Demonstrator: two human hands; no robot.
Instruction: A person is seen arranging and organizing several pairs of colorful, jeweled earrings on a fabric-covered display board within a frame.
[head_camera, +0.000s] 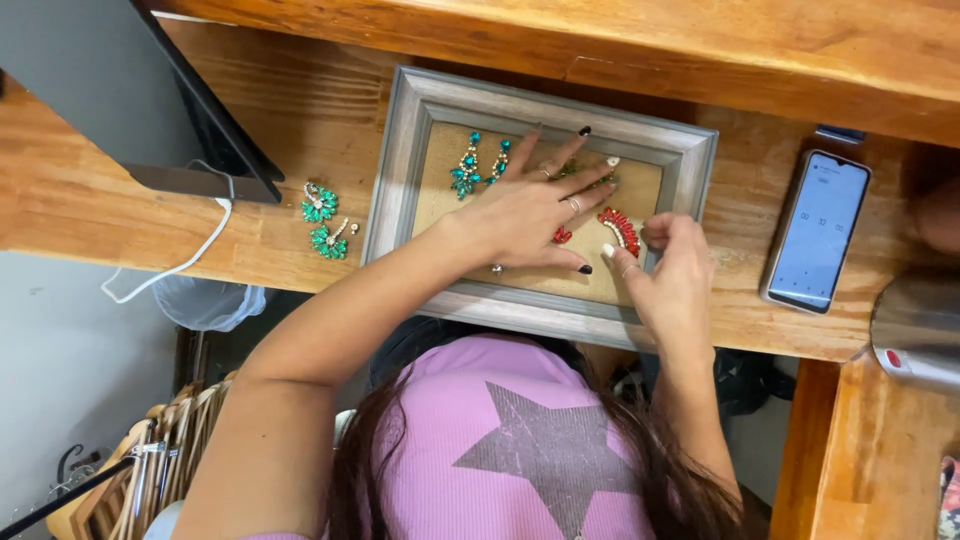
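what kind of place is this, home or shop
Probably a home craft or jewellery-display corner, though a small shop is possible. A wooden desk holds a grey picture frame with earrings pinned inside, loose green earrings and a phone; clothes hangers show below.

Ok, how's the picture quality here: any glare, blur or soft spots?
Head view: even, soft light with no harsh shadows; the frame, left hand and right hand are sharp; the phone screen is bright but not blown out; the grey object at right is blurred.
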